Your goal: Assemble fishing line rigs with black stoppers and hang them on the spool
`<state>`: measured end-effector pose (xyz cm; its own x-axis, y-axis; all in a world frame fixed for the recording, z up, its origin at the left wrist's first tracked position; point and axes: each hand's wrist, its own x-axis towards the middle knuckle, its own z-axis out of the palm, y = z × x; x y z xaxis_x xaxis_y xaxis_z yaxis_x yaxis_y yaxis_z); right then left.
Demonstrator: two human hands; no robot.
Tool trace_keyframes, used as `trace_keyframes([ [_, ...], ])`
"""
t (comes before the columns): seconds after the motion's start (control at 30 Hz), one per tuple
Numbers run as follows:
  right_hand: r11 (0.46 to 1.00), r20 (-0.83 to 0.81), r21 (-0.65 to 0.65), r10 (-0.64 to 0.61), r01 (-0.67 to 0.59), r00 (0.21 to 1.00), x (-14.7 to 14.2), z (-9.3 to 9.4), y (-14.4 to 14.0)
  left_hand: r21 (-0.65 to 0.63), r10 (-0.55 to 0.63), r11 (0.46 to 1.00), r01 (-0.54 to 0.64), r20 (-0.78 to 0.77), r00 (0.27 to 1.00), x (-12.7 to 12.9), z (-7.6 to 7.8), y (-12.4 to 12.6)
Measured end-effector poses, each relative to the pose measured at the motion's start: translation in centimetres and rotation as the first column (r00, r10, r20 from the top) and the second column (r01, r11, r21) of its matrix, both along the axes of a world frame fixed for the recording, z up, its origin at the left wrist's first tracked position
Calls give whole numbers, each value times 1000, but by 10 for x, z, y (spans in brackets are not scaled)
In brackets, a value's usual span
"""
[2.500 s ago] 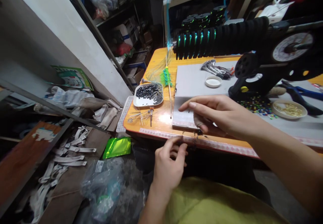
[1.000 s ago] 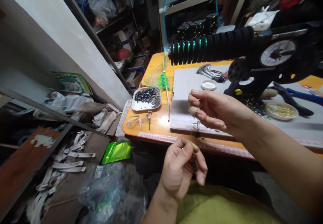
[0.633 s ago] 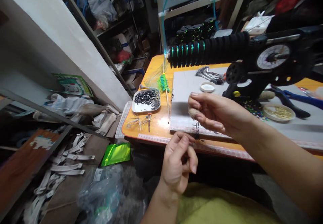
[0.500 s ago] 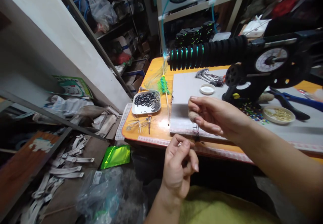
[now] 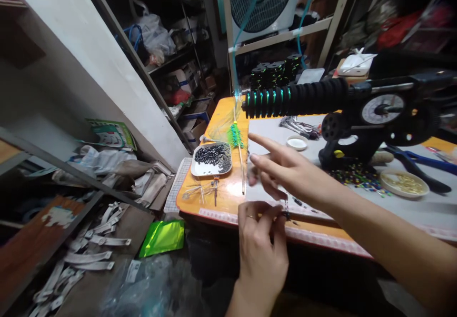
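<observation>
My left hand point(image 5: 262, 250) is below the front edge of the orange table point(image 5: 228, 191), its thumb and fingers pinched on a thin line with a small dark fitting point(image 5: 286, 214). My right hand point(image 5: 285, 172) hovers just above it over the grey mat point(image 5: 271, 129), with the index and middle fingers stretched out to the left and nothing visibly in it. Left of both hands lie a white tray of black beads point(image 5: 211, 158), a thin stick with green line point(image 5: 238, 150) and loose wire pieces point(image 5: 203, 191).
A black winding machine point(image 5: 360, 112) with a row of spools point(image 5: 282, 100) and a dial stands at the back right. A white cap point(image 5: 297, 142), coloured beads point(image 5: 359, 176), a dish of brass bits point(image 5: 404, 182) and blue pliers point(image 5: 424, 160) lie nearby. Cluttered shelves and floor fill the left.
My right hand has let go of the tan wad it pinched and spread its fingers out leftward. My left hand has risen to the table edge. The camera has tilted up.
</observation>
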<state>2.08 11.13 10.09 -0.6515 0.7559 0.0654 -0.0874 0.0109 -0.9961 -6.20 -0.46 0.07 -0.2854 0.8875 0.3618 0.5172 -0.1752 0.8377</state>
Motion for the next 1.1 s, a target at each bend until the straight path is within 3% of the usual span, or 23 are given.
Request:
trace_keyframes([
  [0.07, 986, -98, -166, -10, -7, 995, -16, -2, 13, 7, 42, 999, -42, -55, 998, 0, -3, -1],
  [0.13, 978, -139, -208, -52, 22, 989, -30, -8, 28, 3, 54, 999, -54, -20, 998, 0, -5, -4],
  [0.3, 992, -74, -124, -35, 25, 997, -34, -14, 38, 50, 112, 991, -127, 239, 965, -15, -4, -7],
  [0.4, 996, -37, -79, 27, -30, 999, -19, -5, 25, 138, 142, 968, -210, 389, 910, -33, 7, 4],
  [0.47, 991, -28, -92, 96, -98, 995, -8, 4, 17, 190, 91, 964, -184, 415, 905, -44, 18, 14],
  [0.57, 964, -49, -174, 197, -203, 979, 3, 13, 10, 165, -132, 985, 52, 520, 844, -48, 34, 24],
  [0.67, 938, -61, -257, 226, -234, 972, 9, 12, 10, 116, -346, 912, 393, 732, 587, -40, 41, 23],
  [0.73, 930, -55, -282, 230, -236, 972, 12, 8, 12, 125, -381, 863, 490, 797, 469, -35, 43, 21],
  [0.77, 927, -53, -288, 235, -240, 971, 12, 6, 12, 125, -385, 860, 495, 795, 469, -33, 43, 20],
  [0.8, 926, -52, -290, 239, -244, 970, 13, 5, 13, 109, -381, 870, 480, 768, 516, -33, 44, 20],
  [0.9, 929, -53, -280, 238, -243, 970, 14, 3, 14, 37, -320, 934, 356, 533, 783, -36, 48, 24],
  [0.97, 932, -55, -270, 235, -241, 970, 13, 4, 14, 60, -286, 957, 285, 380, 880, -39, 51, 28],
  [1.03, 931, -58, -268, 241, -248, 969, 12, 4, 13, 91, -340, 939, 331, 393, 854, -39, 51, 30],
  [1.1, 925, -68, -277, 250, -259, 966, 12, 2, 11, 111, -417, 895, 433, 554, 720, -36, 49, 30],
])
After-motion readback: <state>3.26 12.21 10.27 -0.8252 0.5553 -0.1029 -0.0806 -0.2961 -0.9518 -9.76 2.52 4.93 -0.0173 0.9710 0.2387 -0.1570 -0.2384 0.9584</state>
